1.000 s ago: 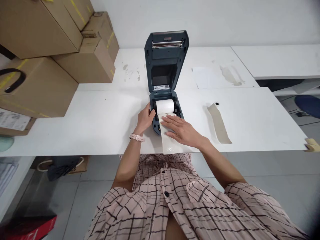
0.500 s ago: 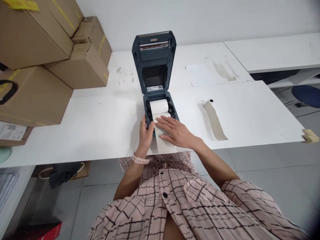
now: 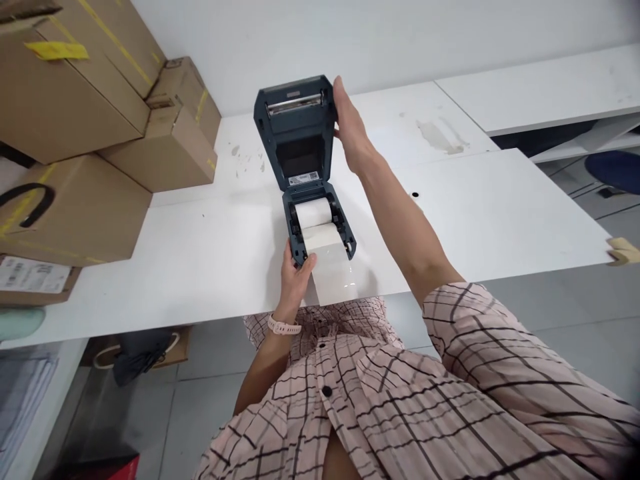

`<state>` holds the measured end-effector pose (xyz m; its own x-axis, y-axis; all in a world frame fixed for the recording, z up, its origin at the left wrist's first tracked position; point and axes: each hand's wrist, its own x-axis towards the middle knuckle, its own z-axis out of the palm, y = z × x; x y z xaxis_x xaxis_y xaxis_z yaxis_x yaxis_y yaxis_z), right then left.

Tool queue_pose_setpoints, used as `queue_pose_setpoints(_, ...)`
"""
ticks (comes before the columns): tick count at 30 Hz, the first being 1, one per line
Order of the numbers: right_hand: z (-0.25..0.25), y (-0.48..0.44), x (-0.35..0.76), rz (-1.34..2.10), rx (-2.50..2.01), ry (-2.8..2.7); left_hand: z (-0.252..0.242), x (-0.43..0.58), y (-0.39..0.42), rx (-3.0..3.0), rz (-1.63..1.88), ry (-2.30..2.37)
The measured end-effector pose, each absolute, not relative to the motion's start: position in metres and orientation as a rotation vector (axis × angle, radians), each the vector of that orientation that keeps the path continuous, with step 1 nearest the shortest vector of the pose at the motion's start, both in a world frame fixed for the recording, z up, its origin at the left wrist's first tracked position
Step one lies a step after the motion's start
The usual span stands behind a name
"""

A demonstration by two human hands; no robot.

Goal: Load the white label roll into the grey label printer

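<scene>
A dark blue label printer [image 3: 350,248] stands on the white table with its lid [image 3: 295,127] raised and leaning back. Inside sits a white label roll [image 3: 314,212]; its strip [image 3: 333,273] runs out over the front and down towards the table edge. My left hand [image 3: 294,279] grips the printer's front left corner, thumb lying at the strip's left edge. At the upper right side of the lid, my right hand [image 3: 351,127] holds the edge, with most of its fingers hidden behind.
Cardboard boxes [image 3: 120,220] are stacked at the left. Right of the printer, my forearm mostly covers a loose paper strip, leaving its black-centred end [image 3: 415,195] visible. A tan piece [image 3: 623,250] sits at the table's right corner. A blue stool [image 3: 615,170] stands beyond.
My right hand has left the label strip and moved up and away to the lid's right edge. My left hand stays at the printer's front left corner. The strip's front part is now uncovered.
</scene>
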<state>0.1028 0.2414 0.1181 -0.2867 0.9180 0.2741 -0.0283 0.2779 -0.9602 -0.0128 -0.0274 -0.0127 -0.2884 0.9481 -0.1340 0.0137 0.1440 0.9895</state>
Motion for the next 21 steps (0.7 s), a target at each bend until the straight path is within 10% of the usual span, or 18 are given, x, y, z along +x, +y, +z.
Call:
queue_pose_setpoints(9, 0.031, 0.079, 0.168, 0.768, -0.874, -1.799, -0.012, -0.024, -0.035, 0.858, 1.313, 1.478)
queue_pose_setpoints(21, -0.029, 0.067, 0.171, 1.525, -1.041, -1.556, 0.000, -0.008, -0.021, 0.967, 1.397, 1.400)
